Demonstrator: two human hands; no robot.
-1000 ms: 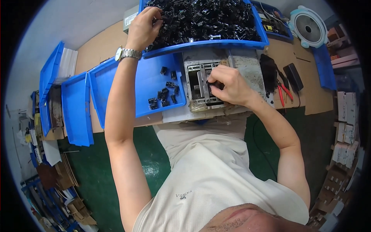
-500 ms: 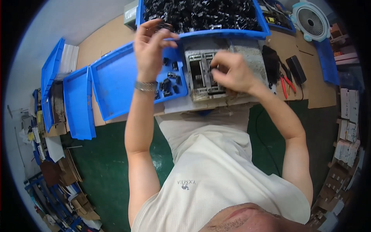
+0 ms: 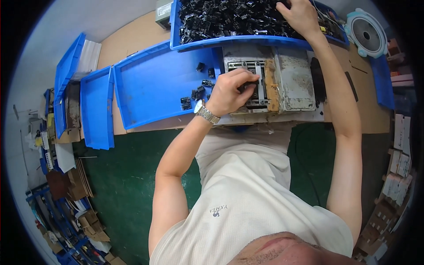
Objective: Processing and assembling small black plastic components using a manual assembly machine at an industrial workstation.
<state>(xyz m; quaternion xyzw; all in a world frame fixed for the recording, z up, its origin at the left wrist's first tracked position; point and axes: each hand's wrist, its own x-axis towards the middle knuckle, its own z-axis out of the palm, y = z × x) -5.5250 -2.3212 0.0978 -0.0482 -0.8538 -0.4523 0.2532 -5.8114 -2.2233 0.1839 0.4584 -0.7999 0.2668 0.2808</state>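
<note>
Left hand [image 3: 233, 90]: is sitting at the 9 o'clock side of the metal fixture [image 3: 261, 90], partly covering it; thumb and index are curling toward each other over its bars; dark area is showing between them, cannot tell if they are gripping a part.
Right hand [image 3: 301, 17]: is hovering at 1 o'clock from the fixture, over the far right end of the big bin [image 3: 240, 43]; thumb is sticking out toward 10 o'clock, other fingers are running off the top edge, so cannot tell if open or gripping.
Black parts in bin [image 3: 221, 20]: are lying in a jumbled heap at 12 o'clock, filling the blue bin.
Blue tray [image 3: 154, 84]: is lying at 9 o'clock from the fixture, its far right corner tucking in just below the bin.
Loose black parts [image 3: 207, 83]: are lying scattered in the tray's right end, near the left hand.
Wristwatch [image 3: 206, 113]: is circling the left wrist.
Orange-brown strip [image 3: 273, 90]: is running along the fixture's 3 o'clock side.
Grey metal plate [image 3: 296, 84]: is lying just beyond the strip, at 3 o'clock.
Narrow blue tray [image 3: 97, 108]: is lying farther out at 9 o'clock.
Fan [image 3: 366, 35]: is standing at 2 o'clock.
</note>
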